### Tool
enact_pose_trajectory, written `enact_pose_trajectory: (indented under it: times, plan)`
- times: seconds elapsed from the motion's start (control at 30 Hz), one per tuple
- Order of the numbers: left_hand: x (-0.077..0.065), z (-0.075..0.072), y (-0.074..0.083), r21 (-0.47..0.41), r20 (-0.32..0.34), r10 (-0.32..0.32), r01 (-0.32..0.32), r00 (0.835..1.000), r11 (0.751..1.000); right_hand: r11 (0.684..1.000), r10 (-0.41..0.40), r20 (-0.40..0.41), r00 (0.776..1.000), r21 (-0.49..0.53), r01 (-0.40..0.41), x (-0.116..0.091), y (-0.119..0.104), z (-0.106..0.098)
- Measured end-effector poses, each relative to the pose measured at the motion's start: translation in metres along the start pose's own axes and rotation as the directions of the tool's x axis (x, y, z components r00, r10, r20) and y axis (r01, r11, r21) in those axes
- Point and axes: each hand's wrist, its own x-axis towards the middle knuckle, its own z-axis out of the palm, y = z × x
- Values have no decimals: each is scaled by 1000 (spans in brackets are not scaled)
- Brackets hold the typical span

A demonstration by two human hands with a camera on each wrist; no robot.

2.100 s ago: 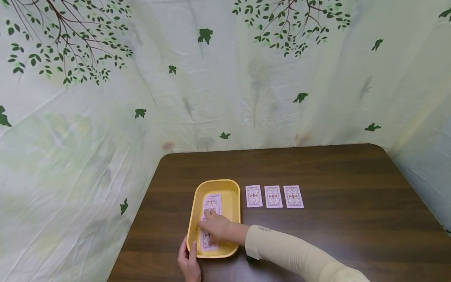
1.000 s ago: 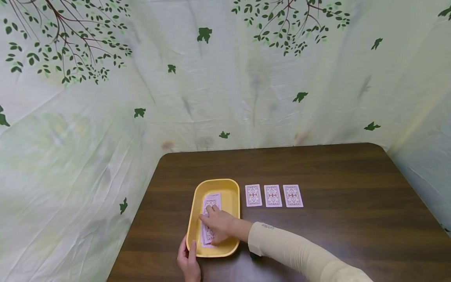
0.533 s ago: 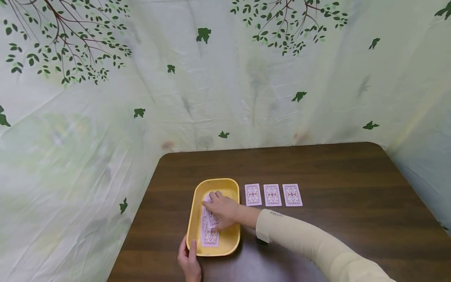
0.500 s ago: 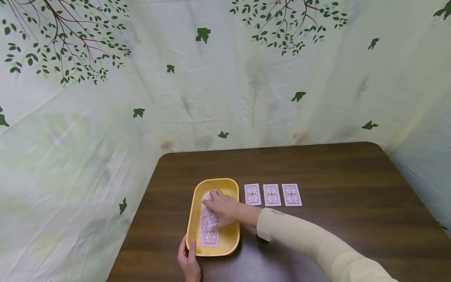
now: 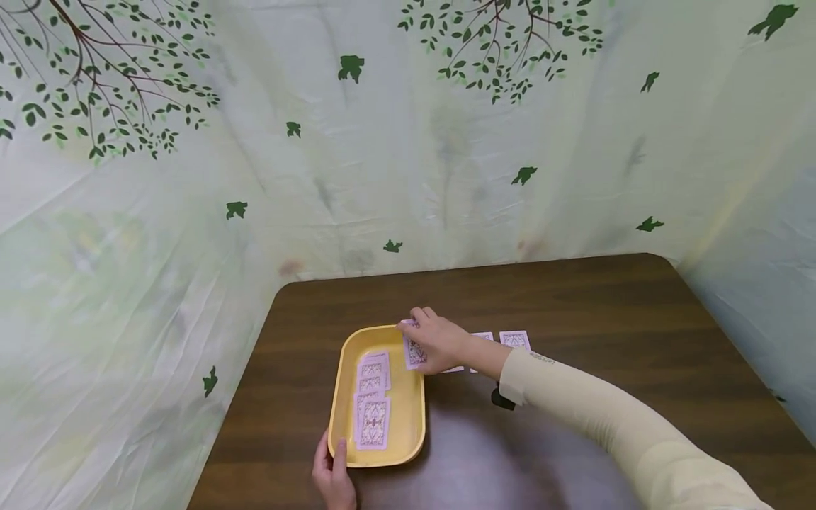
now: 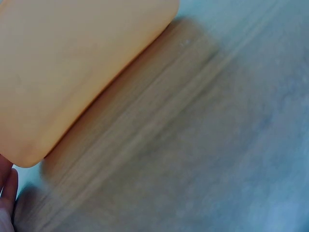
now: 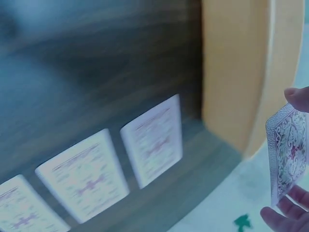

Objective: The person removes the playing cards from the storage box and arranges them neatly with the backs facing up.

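Observation:
My right hand (image 5: 443, 343) holds a purple-patterned playing card (image 5: 413, 350) above the upper right rim of the yellow tray (image 5: 411, 425). In the right wrist view, thumb and fingers pinch this card (image 7: 289, 150) at opposite edges. Several face-down playing cards (image 5: 373, 425) lie overlapping in the tray's left half. My left hand (image 5: 333, 474) grips the tray's lower left corner, its thumb at the rim. Only a bit of the left hand (image 6: 7, 195) appears in the left wrist view, beside the tray's outer wall (image 6: 77, 72).
Three face-down cards lie in a row right of the tray; the rightmost card (image 5: 513, 339) shows best, while my right hand and forearm partly cover the others. All three appear in the right wrist view, including the middle card (image 7: 84, 176). The brown table (image 5: 574, 304) meets a leaf-printed cloth (image 5: 446, 177) behind.
My right hand has lifted a card out of the tray and moved up and right toward the row. The overlapping cards in the tray are now uncovered. The left hand keeps its grip.

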Motion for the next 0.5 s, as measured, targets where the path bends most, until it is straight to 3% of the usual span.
enact_pose_trajectory:
  times: [0.27,0.5]
  plan:
    - [0,-2,-5,-3,-28,12,-12,1000,1000,994,86,79,993,55,-90,-32,31,0]
    - [0,1,-3,13,-26,-5,5,1000,1000,979,168,230,959,74,-189,-82,67,1]
